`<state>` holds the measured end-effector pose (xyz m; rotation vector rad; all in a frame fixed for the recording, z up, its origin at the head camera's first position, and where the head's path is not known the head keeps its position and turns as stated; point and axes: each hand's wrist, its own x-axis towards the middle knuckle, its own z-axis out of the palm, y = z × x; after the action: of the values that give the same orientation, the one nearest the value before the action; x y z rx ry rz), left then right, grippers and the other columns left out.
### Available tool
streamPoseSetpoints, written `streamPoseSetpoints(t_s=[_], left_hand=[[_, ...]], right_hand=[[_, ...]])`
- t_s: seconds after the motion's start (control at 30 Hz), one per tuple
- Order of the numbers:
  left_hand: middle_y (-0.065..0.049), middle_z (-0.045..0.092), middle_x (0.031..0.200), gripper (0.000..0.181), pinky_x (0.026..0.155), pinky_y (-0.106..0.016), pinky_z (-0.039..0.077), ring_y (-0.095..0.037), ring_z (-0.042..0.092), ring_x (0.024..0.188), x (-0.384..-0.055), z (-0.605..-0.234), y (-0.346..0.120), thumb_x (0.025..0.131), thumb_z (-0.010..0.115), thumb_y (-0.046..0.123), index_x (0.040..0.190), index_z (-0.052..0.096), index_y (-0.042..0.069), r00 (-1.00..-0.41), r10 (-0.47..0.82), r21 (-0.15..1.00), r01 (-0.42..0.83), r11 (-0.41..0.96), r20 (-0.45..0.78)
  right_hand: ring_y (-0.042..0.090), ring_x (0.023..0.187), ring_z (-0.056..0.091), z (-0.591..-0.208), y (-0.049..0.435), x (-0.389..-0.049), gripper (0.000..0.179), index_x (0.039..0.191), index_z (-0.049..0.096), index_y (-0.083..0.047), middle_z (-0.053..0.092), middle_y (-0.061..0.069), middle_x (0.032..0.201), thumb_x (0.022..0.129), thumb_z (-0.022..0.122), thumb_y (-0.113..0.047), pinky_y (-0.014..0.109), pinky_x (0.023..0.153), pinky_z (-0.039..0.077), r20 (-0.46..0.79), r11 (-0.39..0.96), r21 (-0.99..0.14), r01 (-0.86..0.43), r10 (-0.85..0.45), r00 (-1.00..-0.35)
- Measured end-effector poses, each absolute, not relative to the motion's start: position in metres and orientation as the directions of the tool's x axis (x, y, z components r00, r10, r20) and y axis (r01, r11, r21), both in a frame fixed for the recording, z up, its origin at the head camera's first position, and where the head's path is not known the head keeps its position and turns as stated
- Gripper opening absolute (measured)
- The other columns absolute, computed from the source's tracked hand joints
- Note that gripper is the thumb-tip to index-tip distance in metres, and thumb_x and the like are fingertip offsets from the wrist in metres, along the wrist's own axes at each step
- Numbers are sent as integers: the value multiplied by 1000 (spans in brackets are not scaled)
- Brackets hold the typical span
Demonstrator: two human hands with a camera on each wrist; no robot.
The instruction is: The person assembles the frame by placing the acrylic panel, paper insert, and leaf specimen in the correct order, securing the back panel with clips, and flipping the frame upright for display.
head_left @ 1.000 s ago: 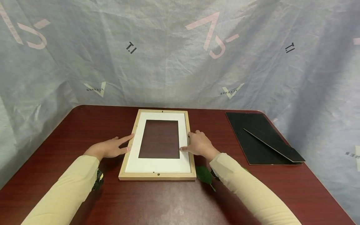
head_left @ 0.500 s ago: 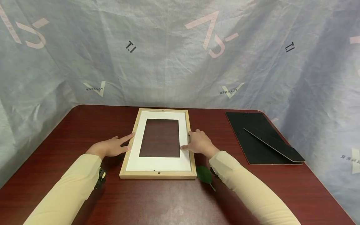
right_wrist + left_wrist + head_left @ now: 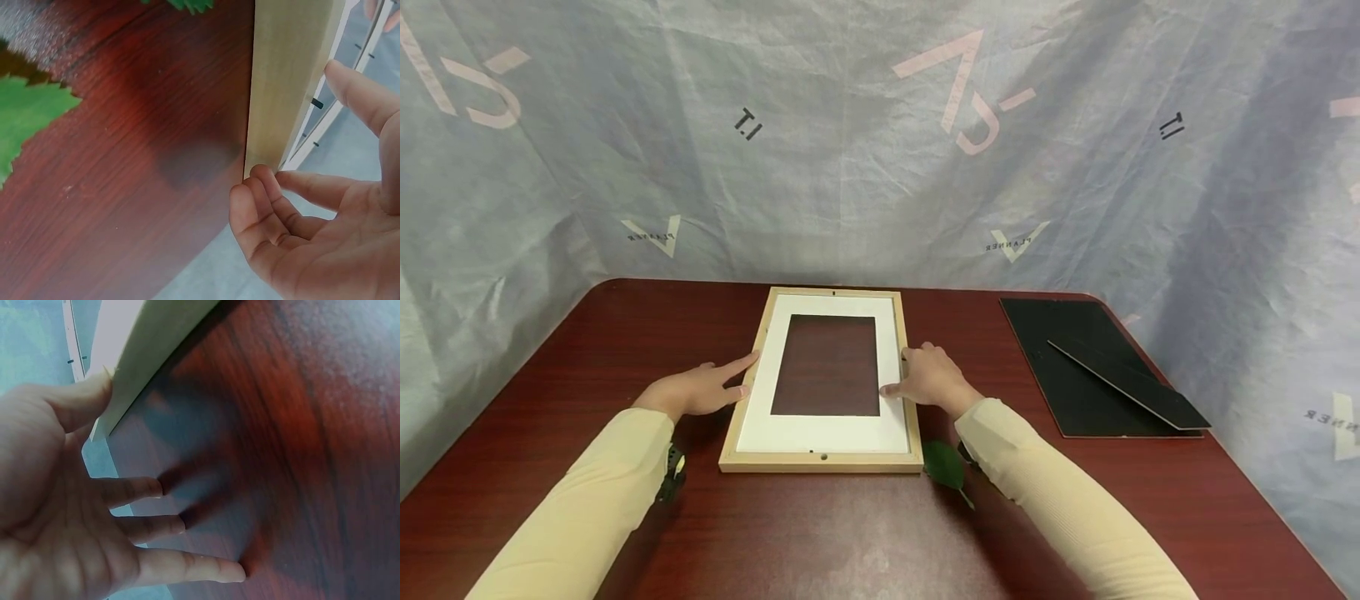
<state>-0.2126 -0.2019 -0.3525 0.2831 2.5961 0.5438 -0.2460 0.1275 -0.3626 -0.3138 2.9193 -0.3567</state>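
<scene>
A pale wooden picture frame (image 3: 820, 467) lies flat in the middle of the table, with a white mat board (image 3: 820, 433) set inside its rim. Through the mat's window the table's dark red surface shows. On the frame's left side rests my left hand (image 3: 692, 392), thumb and index finger spread against the wood; in the left wrist view its other fingers (image 3: 187, 565) extend down to the table. My right hand (image 3: 932, 379) grips the right side, thumb over onto the mat and the other fingers curled by the outer edge. Small dark tabs (image 3: 317, 103) stick out from the rim.
Beside my right forearm lies a green leaf (image 3: 943, 465); the right wrist view shows a leaf (image 3: 31, 119) and part of another (image 3: 190, 5). A black backing board (image 3: 1037, 350) with a raised stand leg (image 3: 1135, 387) lies far right. Grey printed fabric (image 3: 850, 167) hangs behind the table.
The frame has slid slightly away from me, with both hands keeping their places on its sides. The leaf and the black board have stayed put. My view has shifted a little.
</scene>
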Motion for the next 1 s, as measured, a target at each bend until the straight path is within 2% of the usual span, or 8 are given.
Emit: streamPoseSetpoints(t_s=[0.17, 0.27, 0.37, 0.53, 0.73, 0.83, 1.0], left_hand=[[-47, 12, 154, 70, 109, -73, 24, -64, 16, 142, -213, -351, -203, 110, 48, 30, 163, 8, 8, -863, 284, 430, 88, 898, -417], [-47, 12, 154, 70, 109, -73, 24, -64, 16, 142, -213, -351, -203, 110, 48, 30, 163, 8, 8, -863, 288, 434, 90, 896, -416], [-47, 12, 154, 70, 108, -73, 25, -64, 16, 142, -214, -351, -204, 110, 47, 30, 163, 8, 8, -862, 290, 435, 91, 896, -415], [-48, 11, 154, 71, 108, -73, 25, -64, 16, 141, -213, -350, -205, 110, 47, 30, 163, 7, 7, -861, 291, 434, 92, 896, -417], [-47, 12, 154, 70, 108, -74, 24, -64, 15, 142, -213, -351, -205, 110, 47, 31, 163, 7, 7, -861, 300, 437, 103, 894, -411], [-48, 10, 154, 70, 109, -74, 22, -65, 13, 142, -213, -352, -205, 110, 47, 30, 163, 7, 7, -859, 300, 444, 97, 891, -414], [-48, 11, 154, 70, 109, -74, 23, -65, 14, 142, -213, -354, -203, 110, 47, 31, 163, 8, 7, -861, 303, 444, 103, 890, -408]], right_hand=[[41, 134, 46, -360, 135, -246, 77, 149, 49, 2, 50, 26, 143, 91, 78, -40, 52, 106, 43, -142, 921, -342, -188, -248, -958], [37, 122, 54, -356, 142, -246, 68, 146, 53, 1, 55, 24, 134, 93, 76, -35, 50, 100, 48, -98, 880, -436, -187, -253, -962], [32, 105, 59, -350, 149, -245, 60, 143, 57, -1, 59, 21, 123, 95, 75, -32, 46, 87, 52, -43, 837, -511, -197, -254, -966], [29, 99, 60, -342, 163, -241, 53, 141, 61, -7, 64, 17, 122, 95, 74, -30, 42, 79, 52, 22, 766, -615, -188, -222, -975], [31, 114, 58, -338, 181, -230, 52, 142, 61, -16, 63, 16, 130, 94, 75, -33, 47, 91, 51, 5, 666, -731, -148, -212, -977], [32, 121, 56, -337, 191, -225, 54, 143, 60, -16, 60, 18, 136, 95, 75, -33, 50, 97, 49, -21, 609, -782, -129, -233, -972], [31, 123, 56, -338, 205, -215, 56, 144, 58, -16, 59, 17, 136, 94, 75, -34, 51, 102, 45, -60, 560, -824, -85, -236, -970]])
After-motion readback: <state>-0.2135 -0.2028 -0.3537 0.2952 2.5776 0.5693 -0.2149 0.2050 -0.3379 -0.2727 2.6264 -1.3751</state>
